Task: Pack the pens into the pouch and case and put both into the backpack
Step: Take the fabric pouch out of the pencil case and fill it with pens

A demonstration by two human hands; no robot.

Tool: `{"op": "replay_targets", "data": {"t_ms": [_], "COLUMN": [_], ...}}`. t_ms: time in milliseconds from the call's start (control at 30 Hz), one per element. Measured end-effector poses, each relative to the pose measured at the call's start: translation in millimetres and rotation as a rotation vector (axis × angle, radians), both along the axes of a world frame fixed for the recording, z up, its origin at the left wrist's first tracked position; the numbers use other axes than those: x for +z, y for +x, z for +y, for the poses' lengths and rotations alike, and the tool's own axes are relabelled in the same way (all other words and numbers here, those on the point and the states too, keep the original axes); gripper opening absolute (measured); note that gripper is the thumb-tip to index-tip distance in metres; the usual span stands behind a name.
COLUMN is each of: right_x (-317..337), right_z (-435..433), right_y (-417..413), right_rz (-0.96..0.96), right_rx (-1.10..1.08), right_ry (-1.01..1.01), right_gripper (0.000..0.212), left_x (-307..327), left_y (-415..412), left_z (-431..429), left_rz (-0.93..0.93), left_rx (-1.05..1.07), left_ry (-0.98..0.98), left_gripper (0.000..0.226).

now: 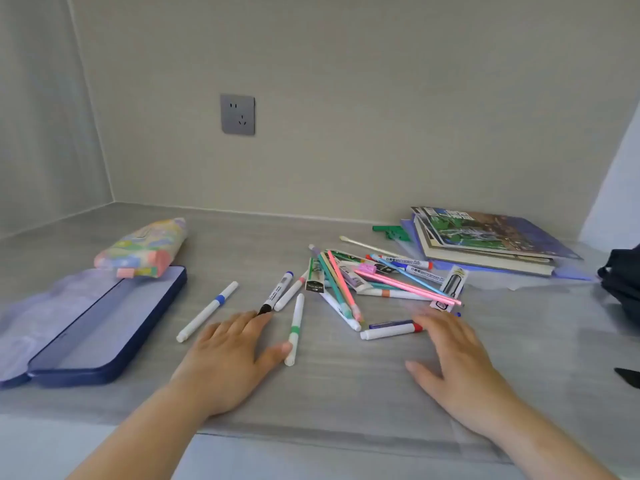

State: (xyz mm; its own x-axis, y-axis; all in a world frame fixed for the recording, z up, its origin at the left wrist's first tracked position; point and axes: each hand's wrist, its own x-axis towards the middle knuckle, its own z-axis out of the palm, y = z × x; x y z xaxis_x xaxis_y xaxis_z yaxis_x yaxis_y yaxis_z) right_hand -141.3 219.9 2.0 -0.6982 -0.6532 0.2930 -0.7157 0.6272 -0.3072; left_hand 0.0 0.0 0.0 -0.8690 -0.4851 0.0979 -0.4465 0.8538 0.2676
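- Grey desk (346, 393) carries a pile of pens (374, 282) near its middle.
- Left hand (227, 362) lies flat, fingers spread, holding nothing, thumb against a green-banded marker (295, 329).
- Right hand (457, 358) lies flat and empty beside a red-banded marker (391, 331).
- Pastel pouch (143, 249) rests against the open blue case (104, 327) at left; a dark backpack (621, 282) sits at the right edge.

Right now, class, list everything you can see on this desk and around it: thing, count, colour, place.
Pens: heap plus loose strays, mixed colours, desk centre.
Case: one, dark blue, open, left.
Pouch: one, pastel patterned, behind the case.
Books: small stack, blue and green covers, back right.
Backpack: one, dark, right edge, partly out of view.
Socket: one, grey, back wall.
Left hand: flat on desk, empty.
Right hand: flat on desk, empty.
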Motion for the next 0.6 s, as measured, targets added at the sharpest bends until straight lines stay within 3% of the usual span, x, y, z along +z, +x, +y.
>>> {"op": "replay_targets", "data": {"t_ms": [133, 367, 500, 600], "right_x": [-5.6, -8.2, -6.8, -4.1], "right_z": [-0.8, 0.9, 0.7, 0.2], "right_y": [-7.8, -7.0, -5.8, -6.1], "right_rz": [-0.026, -0.093, -0.108, -0.15], "right_rx": [0.027, 0.039, 0.058, 0.065], "right_ry": [0.148, 0.135, 0.135, 0.101], "right_gripper": [0.063, 0.062, 0.061, 0.062], "left_x": [-5.0, -9.4, -9.3, -11.9], "left_y": [-2.8, -2.6, -0.6, -1.5], "left_z": [-7.1, -7.8, -6.9, -10.1], "left_rz": [-0.014, 0.016, 0.034, 0.076], "left_rx": [-0.012, -0.022, -0.039, -0.029], "left_ry": [-0.072, -0.087, -0.071, -0.041], "left_gripper": [0.062, 0.062, 0.097, 0.066]}}
